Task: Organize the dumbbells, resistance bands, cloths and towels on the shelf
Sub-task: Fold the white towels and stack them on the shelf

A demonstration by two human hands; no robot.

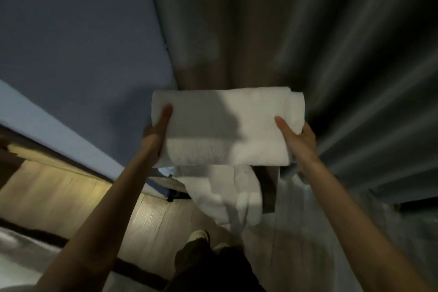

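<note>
While we look down past both outstretched arms, we log a folded towel [225, 125], white and thick, held up level in the air at mid-frame, in front of a dark pleated curtain [320, 31].

Left hand [156, 133]: grips the towel's left end. The thumb lies flat along the top face. The other fingers go underneath, and we cannot tell how far they curl.

Right hand [301, 140]: grips the right end the same way, thumb stretched across the top and the rest of the hand wrapped round the edge and hidden below.

The towel's rolled fold faces right, and a shadow falls across its middle.

Under the towel, loose white cloth [222, 197] hangs or lies in a crumpled heap, and we cannot tell what it rests on. A dark strip [269, 189] hangs just beside it.

To the left, a blue-grey wall [83, 31] runs down to a pale wooden floor [59, 189]. Below the cloth, a light shoe [200, 236] and dark trousers [201, 265] show. The frame is dim and partly blurred.
</note>
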